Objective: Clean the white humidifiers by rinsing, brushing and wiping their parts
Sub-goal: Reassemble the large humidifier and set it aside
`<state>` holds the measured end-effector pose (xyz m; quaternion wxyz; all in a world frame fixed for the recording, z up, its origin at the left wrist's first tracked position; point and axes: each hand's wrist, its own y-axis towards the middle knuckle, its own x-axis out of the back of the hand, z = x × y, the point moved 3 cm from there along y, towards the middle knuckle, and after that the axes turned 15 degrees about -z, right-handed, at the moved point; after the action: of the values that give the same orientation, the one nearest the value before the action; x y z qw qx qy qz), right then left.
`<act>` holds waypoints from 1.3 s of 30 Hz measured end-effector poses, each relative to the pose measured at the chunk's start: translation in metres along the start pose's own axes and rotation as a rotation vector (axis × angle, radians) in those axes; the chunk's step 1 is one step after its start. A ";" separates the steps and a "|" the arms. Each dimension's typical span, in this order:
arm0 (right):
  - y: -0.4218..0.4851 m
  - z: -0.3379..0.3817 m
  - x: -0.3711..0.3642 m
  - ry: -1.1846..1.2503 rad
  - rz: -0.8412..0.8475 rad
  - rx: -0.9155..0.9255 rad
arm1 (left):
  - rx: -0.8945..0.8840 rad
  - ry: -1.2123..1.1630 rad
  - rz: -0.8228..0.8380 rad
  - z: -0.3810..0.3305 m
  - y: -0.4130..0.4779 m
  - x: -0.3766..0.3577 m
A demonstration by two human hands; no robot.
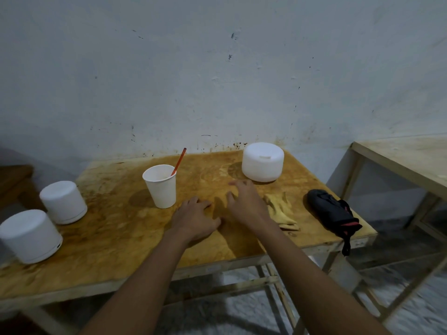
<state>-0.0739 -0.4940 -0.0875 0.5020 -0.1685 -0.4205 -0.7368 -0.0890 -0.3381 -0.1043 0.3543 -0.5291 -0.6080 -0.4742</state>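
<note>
Along the front edge of the table (116,257), out at 9 o'clock, the near humidifier (30,235) stands close to the rim, the second humidifier (63,201) just behind it. Mid-table the left hand (196,218) lies flat on bare wood, released; the right hand (244,201) hovers beside it, fingers spread, grasping nothing. A yellow cloth (280,211) lies at its 3 o'clock, a black pouch (333,213) beyond at the right edge (its strap dangles over). The paper cup (159,187) with a brush (179,160) stands at 10 o'clock, the far humidifier (263,162) at 1 o'clock near the wall (217,68).
</note>
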 end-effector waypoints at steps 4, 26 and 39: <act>-0.021 -0.001 -0.013 -0.177 0.161 0.069 | 0.032 -0.191 0.023 0.013 0.000 0.003; -0.094 0.136 -0.080 -0.314 0.425 0.256 | 0.589 -0.260 -1.190 0.171 -0.135 0.130; -0.089 0.133 -0.085 -0.302 0.434 0.245 | 0.802 -0.435 -0.816 0.235 -0.126 0.106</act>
<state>-0.1385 -0.3258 -0.1059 0.5960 -0.3005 -0.5306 -0.5225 -0.2157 -0.0807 -0.1017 0.1834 -0.1633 -0.9512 -0.1870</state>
